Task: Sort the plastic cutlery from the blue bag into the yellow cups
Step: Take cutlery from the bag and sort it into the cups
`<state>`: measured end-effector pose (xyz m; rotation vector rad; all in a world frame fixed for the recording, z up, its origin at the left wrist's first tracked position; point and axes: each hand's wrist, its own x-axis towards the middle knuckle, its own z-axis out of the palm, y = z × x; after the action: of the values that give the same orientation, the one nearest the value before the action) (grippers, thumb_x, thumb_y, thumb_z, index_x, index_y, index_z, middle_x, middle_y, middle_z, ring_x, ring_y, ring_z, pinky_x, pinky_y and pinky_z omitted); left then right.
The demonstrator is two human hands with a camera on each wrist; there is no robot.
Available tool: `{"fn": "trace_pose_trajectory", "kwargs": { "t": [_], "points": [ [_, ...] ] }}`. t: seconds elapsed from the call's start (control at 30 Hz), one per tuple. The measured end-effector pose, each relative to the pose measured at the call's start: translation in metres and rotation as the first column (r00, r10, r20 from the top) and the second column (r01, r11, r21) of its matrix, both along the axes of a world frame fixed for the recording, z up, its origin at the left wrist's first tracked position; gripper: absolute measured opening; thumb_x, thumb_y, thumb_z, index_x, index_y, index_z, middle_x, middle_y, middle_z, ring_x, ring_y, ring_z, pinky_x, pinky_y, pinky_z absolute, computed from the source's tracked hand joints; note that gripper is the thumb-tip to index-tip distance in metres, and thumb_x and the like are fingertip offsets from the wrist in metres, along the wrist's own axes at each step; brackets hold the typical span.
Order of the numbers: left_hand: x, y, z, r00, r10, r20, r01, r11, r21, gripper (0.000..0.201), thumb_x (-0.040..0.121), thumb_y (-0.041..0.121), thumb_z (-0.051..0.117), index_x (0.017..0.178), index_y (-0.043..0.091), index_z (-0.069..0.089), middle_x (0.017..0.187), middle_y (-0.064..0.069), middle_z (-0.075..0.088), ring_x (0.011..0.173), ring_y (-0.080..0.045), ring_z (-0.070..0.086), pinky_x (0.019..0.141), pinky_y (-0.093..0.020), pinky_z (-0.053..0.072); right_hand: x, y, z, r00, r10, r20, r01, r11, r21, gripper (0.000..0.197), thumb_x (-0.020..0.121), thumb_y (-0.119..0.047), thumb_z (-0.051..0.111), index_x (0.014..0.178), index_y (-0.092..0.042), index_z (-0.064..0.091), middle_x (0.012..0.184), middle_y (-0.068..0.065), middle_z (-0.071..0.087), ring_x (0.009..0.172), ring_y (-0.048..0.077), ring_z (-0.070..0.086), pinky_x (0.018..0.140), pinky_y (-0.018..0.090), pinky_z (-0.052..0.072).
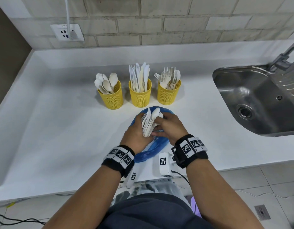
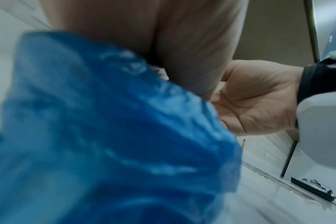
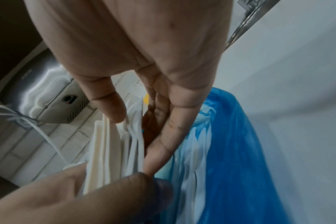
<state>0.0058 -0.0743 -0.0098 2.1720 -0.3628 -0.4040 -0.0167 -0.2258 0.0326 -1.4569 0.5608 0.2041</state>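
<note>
1. The white countertop carries everything; the steel sink lies at three o'clock, well apart from the work.
2. The blue bag lies crumpled at six o'clock of the cups, its mouth turned toward them, likely for short reaches.
3. Three yellow cups stand in a row at twelve o'clock of the bag: spoon cup, knife cup, fork cup, each already well filled, one kind apiece.
4. The left hand clasps a bundle of white cutlery upright over the bag, presenting the pieces for picking.
5. The right hand pinches into that bundle, thumb and fingers apparently separating one piece.
</note>
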Motion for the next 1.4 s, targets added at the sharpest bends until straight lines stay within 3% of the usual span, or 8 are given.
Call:
{"fn": "trace_pose_trajectory", "kwargs": {
  "t": [0.17, 0.3, 0.47, 0.63, 0.77, 0.97, 1.13, 1.4],
  "points": [
    [0.000, 0.004, 0.000, 0.999, -0.043, 0.012, 0.043, 0.999, 0.011, 0.090, 0.080, 0.019, 0.076, 0.152, 0.032, 0.024, 0.121, 0.001, 0.066, 0.101, -0.023, 0.066, 0.085, -0.033, 0.053, 0.005, -0.006, 0.004, 0.984, -0.167, 0.064, 0.167, 0.986, -0.008, 0.011, 0.090, -0.011, 0.053, 0.086, -0.009, 0.063, 0.077, 0.012, 0.064, 0.072, 0.026, 0.065, 0.076, 0.044, 0.057],
    [0.001, 0.006, 0.002, 0.999, -0.048, -0.003, 0.048, 0.999, -0.014, 0.087, 0.081, 0.018, 0.076, 0.149, 0.032, 0.026, 0.125, 0.002, 0.065, 0.099, -0.017, 0.066, 0.083, -0.025, 0.050, 0.011, -0.008, 0.007, 0.967, -0.234, 0.104, 0.240, 0.969, -0.056, 0.024, 0.078, -0.033, 0.055, 0.090, -0.015, 0.064, 0.084, 0.005, 0.064, 0.082, 0.030, 0.064, 0.076, 0.046, 0.053],
    [0.003, 0.009, 0.008, 0.998, -0.055, -0.030, 0.054, 0.998, -0.035, 0.085, 0.080, 0.015, 0.076, 0.146, 0.035, 0.027, 0.116, 0.010, 0.064, 0.092, -0.007, 0.066, 0.072, -0.009, 0.045, 0.015, -0.017, -0.009, 0.950, -0.293, 0.110, 0.304, 0.947, -0.107, 0.023, 0.074, -0.040, 0.058, 0.083, -0.022, 0.068, 0.095, 0.012, 0.070, 0.099, 0.040, 0.067, 0.096, 0.060, 0.054],
    [0.002, 0.011, 0.009, 0.996, -0.077, -0.034, 0.077, 0.997, -0.013, 0.086, 0.078, 0.016, 0.076, 0.147, 0.033, 0.028, 0.117, 0.006, 0.067, 0.095, -0.012, 0.067, 0.076, -0.016, 0.047, 0.010, -0.013, -0.006, 0.962, -0.236, 0.136, 0.255, 0.956, -0.143, 0.043, 0.071, -0.042, 0.057, 0.087, -0.004, 0.067, 0.091, 0.022, 0.071, 0.097, 0.047, 0.066, 0.089, 0.067, 0.053],
    [0.001, 0.009, 0.008, 0.997, -0.062, -0.034, 0.063, 0.998, 0.020, 0.082, 0.080, 0.016, 0.073, 0.148, 0.031, 0.031, 0.112, 0.004, 0.067, 0.095, -0.017, 0.067, 0.078, -0.024, 0.048, 0.008, -0.007, -0.002, 0.971, -0.170, 0.171, 0.202, 0.960, -0.195, 0.044, 0.069, -0.045, 0.054, 0.085, -0.008, 0.070, 0.087, 0.017, 0.073, 0.094, 0.043, 0.067, 0.091, 0.063, 0.053],
    [0.003, 0.007, 0.009, 0.999, -0.030, -0.011, 0.030, 0.999, 0.020, 0.071, 0.080, 0.013, 0.074, 0.141, 0.023, 0.040, 0.114, 0.003, 0.065, 0.098, -0.020, 0.063, 0.081, -0.027, 0.046, 0.005, 0.001, 0.000, 0.973, -0.093, 0.210, 0.137, 0.969, -0.204, 0.038, 0.074, -0.041, 0.056, 0.081, -0.005, 0.066, 0.076, 0.013, 0.069, 0.079, 0.033, 0.064, 0.092, 0.064, 0.052],
    [0.002, 0.006, 0.009, 1.000, 0.003, -0.004, -0.003, 1.000, 0.018, 0.065, 0.083, 0.018, 0.074, 0.139, 0.027, 0.044, 0.112, 0.003, 0.069, 0.097, -0.020, 0.066, 0.083, -0.030, 0.050, 0.003, 0.001, 0.004, 0.964, -0.134, 0.229, 0.170, 0.975, -0.145, 0.026, 0.077, -0.023, 0.053, 0.084, -0.020, 0.078, 0.089, 0.008, 0.077, 0.091, 0.036, 0.070, 0.090, 0.053, 0.058],
    [0.001, 0.003, 0.011, 1.000, 0.013, 0.008, -0.013, 1.000, 0.002, 0.067, 0.082, 0.023, 0.080, 0.139, 0.025, 0.045, 0.115, 0.005, 0.067, 0.096, -0.014, 0.062, 0.081, -0.023, 0.044, 0.000, -0.006, 0.002, 0.958, -0.230, 0.172, 0.214, 0.971, 0.107, 0.019, 0.088, 0.009, 0.057, 0.094, -0.007, 0.066, 0.085, 0.010, 0.073, 0.079, 0.025, 0.067, 0.078, 0.040, 0.058]
  ]
}}
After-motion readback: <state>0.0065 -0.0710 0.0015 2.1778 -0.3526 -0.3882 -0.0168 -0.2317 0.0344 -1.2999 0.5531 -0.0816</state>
